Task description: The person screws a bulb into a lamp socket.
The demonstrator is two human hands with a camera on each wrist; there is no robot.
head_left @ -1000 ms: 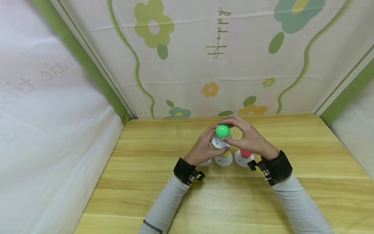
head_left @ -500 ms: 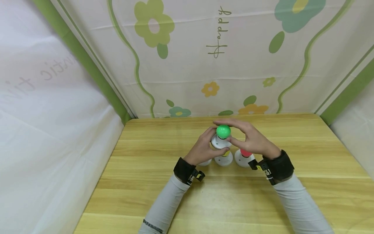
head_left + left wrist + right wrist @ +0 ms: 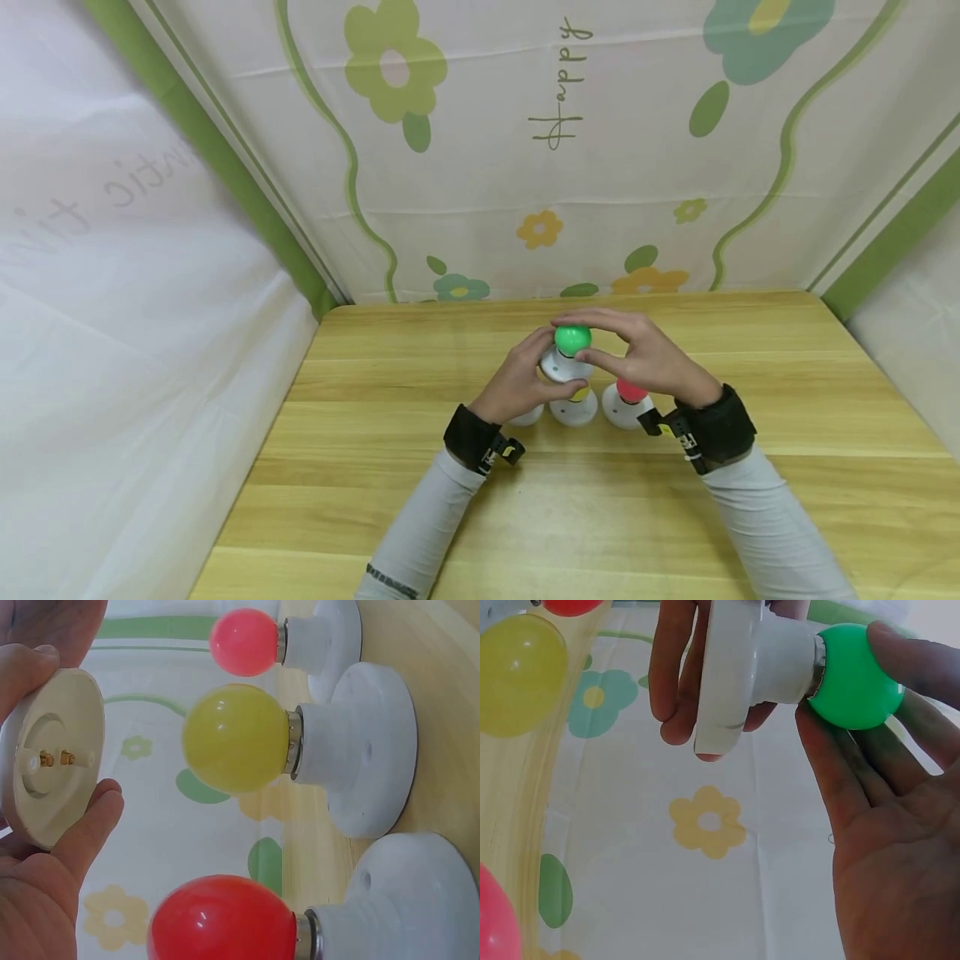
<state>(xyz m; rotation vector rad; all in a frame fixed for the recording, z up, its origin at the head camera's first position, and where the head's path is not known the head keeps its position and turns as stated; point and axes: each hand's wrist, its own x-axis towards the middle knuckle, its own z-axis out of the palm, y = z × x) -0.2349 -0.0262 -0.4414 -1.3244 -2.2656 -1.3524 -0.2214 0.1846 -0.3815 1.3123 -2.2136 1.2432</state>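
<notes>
A green light bulb (image 3: 573, 341) sits in a white lamp holder (image 3: 558, 367), raised above the table. My left hand (image 3: 516, 380) grips the holder by its round base. In the left wrist view, the underside of this base (image 3: 71, 776) shows two brass screws. With thumb and fingers on either side, my right hand (image 3: 647, 354) pinches the green bulb. The right wrist view shows the bulb's metal collar (image 3: 817, 667) at the holder's mouth. Below my hands, a yellow bulb (image 3: 236, 739) stands in its own white holder (image 3: 574, 412), partly hidden by the left thumb.
On the wooden table (image 3: 585, 517), a pinkish-red bulb (image 3: 632, 392) in a white holder (image 3: 622, 411) stands to the right. A red bulb (image 3: 221, 922) in another holder (image 3: 527, 417) stands left, mostly behind my left hand. A flowered cloth wall (image 3: 480, 167) rises behind the table.
My right thumb and fingers have shifted round the green bulb: the thumb drew back to the right, then came in against it again. The left hand keeps its hold on the lamp holder.
</notes>
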